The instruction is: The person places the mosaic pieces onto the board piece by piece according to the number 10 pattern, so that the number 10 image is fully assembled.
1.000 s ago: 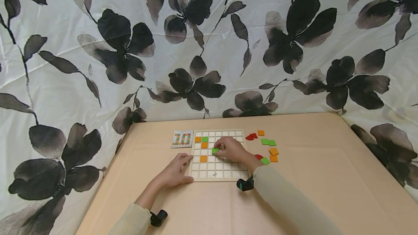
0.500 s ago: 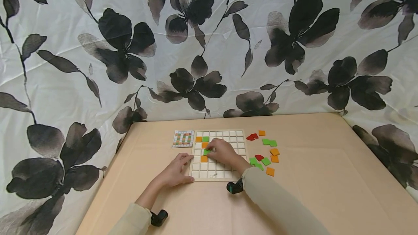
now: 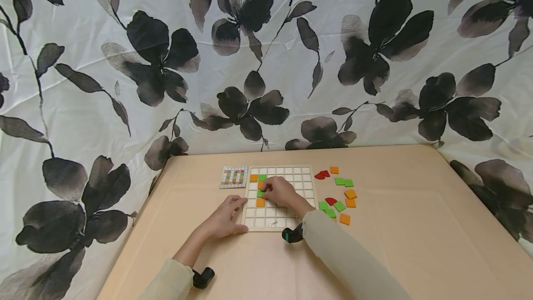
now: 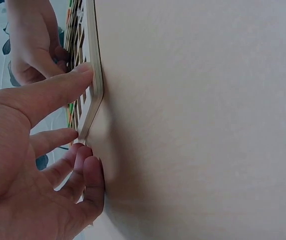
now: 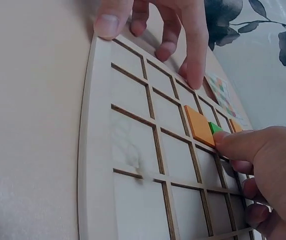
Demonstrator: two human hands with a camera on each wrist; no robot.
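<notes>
A white grid board [image 3: 272, 222] with a pale wooden frame lies on the table, several coloured tiles set in its left columns. My right hand [image 3: 283, 192] is over those columns, pinching a green tile [image 3: 260, 194] between thumb and fingers. In the right wrist view my thumb presses this tile's edge, right beside an orange tile [image 5: 199, 124]; the other fingers curl below. My left hand [image 3: 225, 219] rests at the board's left side. Its thumb [image 4: 75, 80] touches the near corner and the forefinger reaches the left edge, the remaining fingers loosely bent.
A small printed pattern card [image 3: 233, 178] lies against the board's far left. To the right are loose tiles: green squares [image 3: 343, 182], orange squares [image 3: 344, 219] and red rounded pieces [image 3: 331, 201]. A floral cloth [image 3: 308, 82] hangs behind the table [image 3: 395, 198].
My right hand has moved left across the board with the green tile, to the cell between two orange tiles. More loose tiles show at the right. The left hand has stayed put.
</notes>
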